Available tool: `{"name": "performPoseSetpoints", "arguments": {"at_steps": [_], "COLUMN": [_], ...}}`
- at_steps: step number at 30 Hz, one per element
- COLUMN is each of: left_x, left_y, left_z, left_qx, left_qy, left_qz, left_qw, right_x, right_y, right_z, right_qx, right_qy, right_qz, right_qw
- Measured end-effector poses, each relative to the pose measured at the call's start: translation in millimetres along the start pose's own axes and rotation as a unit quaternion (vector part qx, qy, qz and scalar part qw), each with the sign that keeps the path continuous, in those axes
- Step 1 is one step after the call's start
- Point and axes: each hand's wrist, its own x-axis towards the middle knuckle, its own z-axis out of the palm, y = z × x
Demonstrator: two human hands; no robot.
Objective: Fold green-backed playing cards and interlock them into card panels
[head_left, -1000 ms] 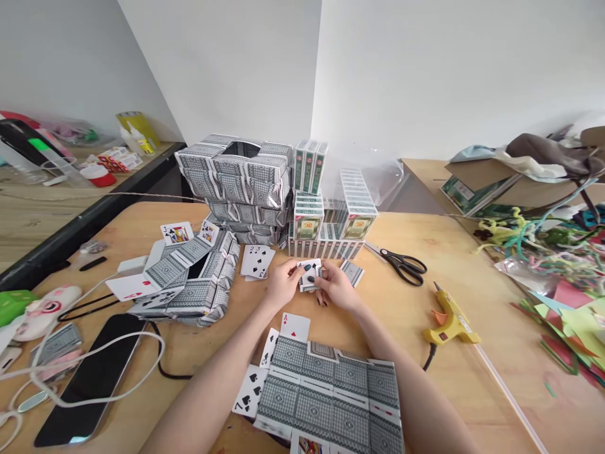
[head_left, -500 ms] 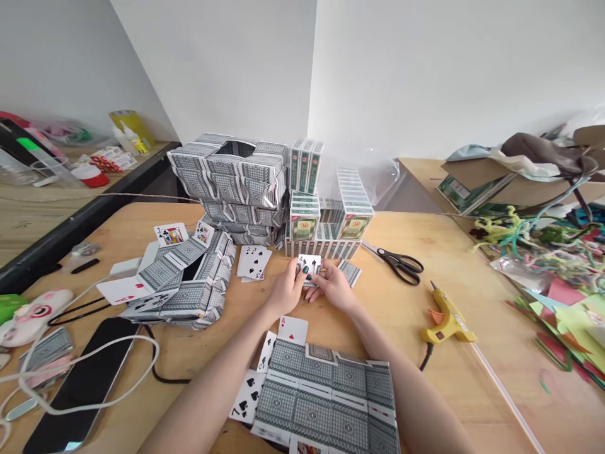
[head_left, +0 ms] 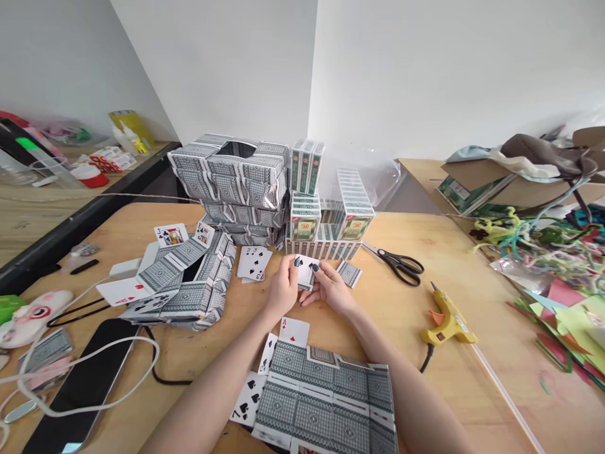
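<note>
Both my hands meet over the middle of the wooden table (head_left: 425,296). My left hand (head_left: 282,289) and my right hand (head_left: 331,288) pinch a small stack of playing cards (head_left: 306,268) between them, a spade card face up on top. Just right of it a single face-down card (head_left: 350,274) lies on the table. Near my forearms lies a flat sheet of joined face-down cards (head_left: 326,394), with an ace (head_left: 293,330) and a seven of spades (head_left: 245,401) sticking out at its left edge.
Card-covered boxes (head_left: 236,180) and stacked card packs (head_left: 326,211) stand behind my hands. A collapsed card structure (head_left: 182,284) lies left, loose spade cards (head_left: 254,261) beside it. Scissors (head_left: 399,263) and a yellow glue gun (head_left: 447,323) sit right. A phone (head_left: 78,384) with white cable lies at front left.
My hands have raised the card stack slightly and tilted it, and my left thumb now rests on its top corner. Nothing else on the table has moved.
</note>
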Motion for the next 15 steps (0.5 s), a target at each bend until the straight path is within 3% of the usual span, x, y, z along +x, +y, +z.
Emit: {"name": "performPoseSetpoints", "arguments": {"at_steps": [10,15], "left_x": [2.0,3.8], "left_y": [4.2,6.7], "left_z": [0.2,1.0], "left_qx": [-0.164,-0.186], "left_qy": [-0.055,-0.056], "left_qz": [-0.071,-0.096], "left_qw": [0.982,0.976], "right_x": [-0.2,-0.6], "right_y": [-2.8,-4.4], "right_z": [2.3,3.2], "right_qx": [0.011,-0.014], "right_qy": [0.028,0.036], "right_qz": [-0.009,-0.007], "right_qw": [1.0,0.999]}}
